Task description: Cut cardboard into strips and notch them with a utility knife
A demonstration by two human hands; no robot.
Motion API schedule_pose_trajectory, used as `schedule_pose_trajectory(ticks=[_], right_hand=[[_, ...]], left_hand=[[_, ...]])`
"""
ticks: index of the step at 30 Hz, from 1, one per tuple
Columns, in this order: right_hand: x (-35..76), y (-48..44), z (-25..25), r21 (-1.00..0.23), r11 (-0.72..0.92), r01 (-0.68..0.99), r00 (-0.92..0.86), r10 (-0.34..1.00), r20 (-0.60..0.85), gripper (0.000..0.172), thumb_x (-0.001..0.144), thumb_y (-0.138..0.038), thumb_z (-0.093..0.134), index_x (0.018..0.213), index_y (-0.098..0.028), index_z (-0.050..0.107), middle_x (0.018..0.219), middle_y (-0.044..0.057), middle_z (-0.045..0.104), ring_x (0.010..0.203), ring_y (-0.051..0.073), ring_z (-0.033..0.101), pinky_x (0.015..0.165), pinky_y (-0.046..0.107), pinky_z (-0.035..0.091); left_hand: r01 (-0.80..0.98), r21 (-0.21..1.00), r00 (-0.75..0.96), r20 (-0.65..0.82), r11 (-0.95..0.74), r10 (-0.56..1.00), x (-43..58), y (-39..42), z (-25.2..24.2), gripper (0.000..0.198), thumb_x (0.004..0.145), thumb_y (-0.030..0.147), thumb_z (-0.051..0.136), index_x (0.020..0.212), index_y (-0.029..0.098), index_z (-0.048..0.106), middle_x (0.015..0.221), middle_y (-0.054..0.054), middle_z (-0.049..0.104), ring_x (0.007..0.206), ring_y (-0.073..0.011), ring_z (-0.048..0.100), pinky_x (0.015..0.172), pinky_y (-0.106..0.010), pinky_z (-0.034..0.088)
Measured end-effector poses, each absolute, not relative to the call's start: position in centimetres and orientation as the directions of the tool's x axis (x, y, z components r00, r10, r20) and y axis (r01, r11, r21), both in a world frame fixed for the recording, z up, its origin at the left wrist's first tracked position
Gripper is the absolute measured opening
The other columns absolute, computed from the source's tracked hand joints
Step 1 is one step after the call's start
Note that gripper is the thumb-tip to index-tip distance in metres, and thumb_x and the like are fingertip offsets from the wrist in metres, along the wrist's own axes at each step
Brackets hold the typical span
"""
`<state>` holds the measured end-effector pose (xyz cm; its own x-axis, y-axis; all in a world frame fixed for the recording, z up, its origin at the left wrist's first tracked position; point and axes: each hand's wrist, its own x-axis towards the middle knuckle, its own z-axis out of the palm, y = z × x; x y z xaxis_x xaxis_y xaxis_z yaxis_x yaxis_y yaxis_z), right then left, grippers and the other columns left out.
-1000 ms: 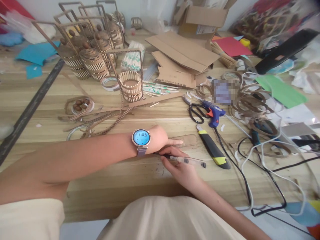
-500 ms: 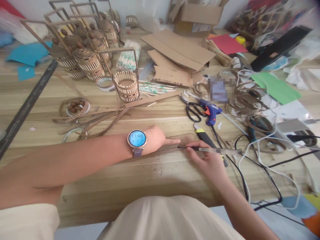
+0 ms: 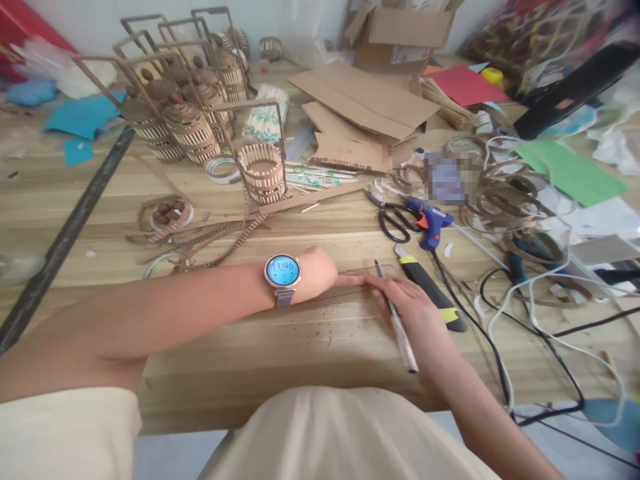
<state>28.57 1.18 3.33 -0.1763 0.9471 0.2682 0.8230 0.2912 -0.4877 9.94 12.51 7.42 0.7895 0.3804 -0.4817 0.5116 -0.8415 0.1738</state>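
Your left hand (image 3: pixel 320 275), with a watch (image 3: pixel 283 271) on its wrist, lies on the counter (image 3: pixel 320 347). Its fingers are straight and pressed together, flat on the cardboard strip (image 3: pixel 361 272). The strip lies at 3 o'clock of that hand. Your right hand (image 3: pixel 417 313) meets the left fingertips and its fingers pinch a pen (image 3: pixel 399 328). The pen's tip points to 11 o'clock, onto the strip. A knife (image 3: pixel 435 300) lies just beside the right hand at 2 o'clock, with scissors (image 3: pixel 393 225) and a glue gun (image 3: pixel 429 222) near 12 o'clock.

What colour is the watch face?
The watch face is light blue, shown in the head view.
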Motion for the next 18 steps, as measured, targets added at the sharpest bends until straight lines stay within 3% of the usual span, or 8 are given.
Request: schedule_pose_trajectory(ticks=[3, 8, 12, 18], right_hand=[[28.0, 1.6, 2.7, -0.465, 0.283, 0.839, -0.172, 0.949, 0.266, 0.029, 0.096, -0.025, 0.044, 0.109, -0.025, 0.07, 0.093, 0.007, 0.076, 0.089, 0.027, 0.069, 0.084, 0.043, 0.053], [28.4, 1.9, 2.0, -0.432, 0.245, 0.868, -0.137, 0.954, 0.266, 0.025, 0.097, -0.029, 0.044, 0.106, -0.024, 0.068, 0.094, 0.006, 0.076, 0.087, 0.024, 0.07, 0.079, 0.038, 0.053], [28.5, 2.0, 1.7, -0.418, 0.238, 0.877, -0.123, 0.951, 0.284, 0.028, 0.099, -0.035, 0.042, 0.105, -0.024, 0.068, 0.093, 0.006, 0.076, 0.084, 0.023, 0.07, 0.077, 0.037, 0.053], [28.6, 2.2, 1.9, -0.405, 0.259, 0.877, -0.153, 0.949, 0.276, 0.029, 0.099, -0.035, 0.041, 0.106, -0.024, 0.067, 0.095, 0.005, 0.077, 0.085, 0.024, 0.071, 0.078, 0.038, 0.053]], left_hand=[[0.431, 0.132, 0.783, -0.547, -0.893, 0.297, 8.8, 12.3, 8.2, 0.085, 0.077, -0.005, 0.063, 0.149, 0.035, 0.042, 0.073, -0.003, 0.074, 0.062, -0.018, 0.061, 0.063, -0.024, 0.042], [0.45, 0.161, 0.753, -0.598, -0.878, 0.276, 4.7, 12.4, 9.6, 0.076, 0.092, 0.001, 0.047, 0.152, 0.045, 0.031, 0.073, 0.004, 0.074, 0.068, -0.0146, 0.063, 0.06, -0.018, 0.037], [0.501, 0.267, 0.766, -0.58, -0.824, 0.278, 0.9, 12.6, 8.6, 0.082, 0.088, -0.004, 0.045, 0.152, 0.045, 0.031, 0.092, 0.005, 0.078, 0.071, -0.0128, 0.064, 0.06, -0.018, 0.035], [0.532, 0.306, 0.747, -0.61, -0.79, 0.267, -1.2, 12.3, 8.4, 0.09, 0.082, -0.01, 0.044, 0.152, 0.046, 0.03, 0.085, 0.006, 0.076, 0.063, -0.0125, 0.058, 0.058, -0.018, 0.034]])
